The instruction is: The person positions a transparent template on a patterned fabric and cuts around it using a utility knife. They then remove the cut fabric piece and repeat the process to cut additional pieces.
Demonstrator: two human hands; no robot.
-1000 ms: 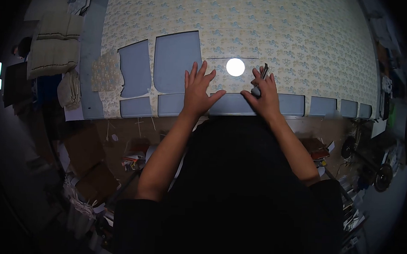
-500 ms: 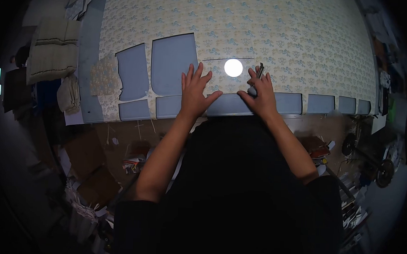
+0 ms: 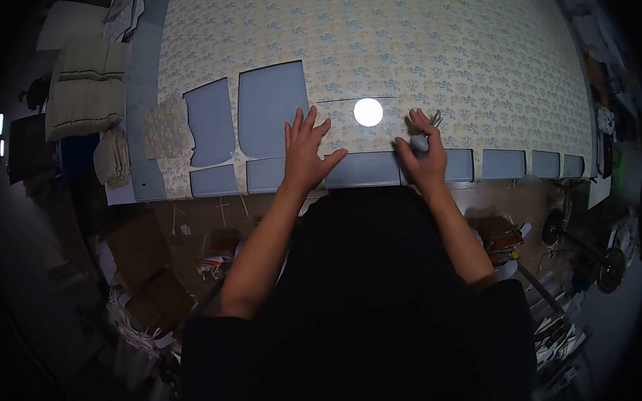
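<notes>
A cream patterned sheet [image 3: 385,38] covers the table, with a straight slit across it ahead of my hands. My left hand [image 3: 309,153] lies with fingers spread at the sheet's near part, beside a large cut-out opening, holding nothing. In my right hand [image 3: 429,162] is a cutter [image 3: 419,142], a slim tool with a silvery end pointing away and a rounded grey end; the fingers partly hide it. That hand is over the sheet's near strip. A bright round spot of light [image 3: 368,112] shows on the sheet between my hands.
Cut-out openings along the near edge bare the blue-grey tabletop [image 3: 271,105]. A loose patterned piece [image 3: 165,129] lies at left. Folded cloth [image 3: 86,93] is stacked beyond the left edge. Cardboard boxes [image 3: 136,250] and scraps lie below the table, with a wheel [image 3: 610,269] at right.
My right hand has moved right with the cutter, whose silvery end now leans further right. My left hand stays nearly in place, fingers spread. The view has shifted slightly.
</notes>
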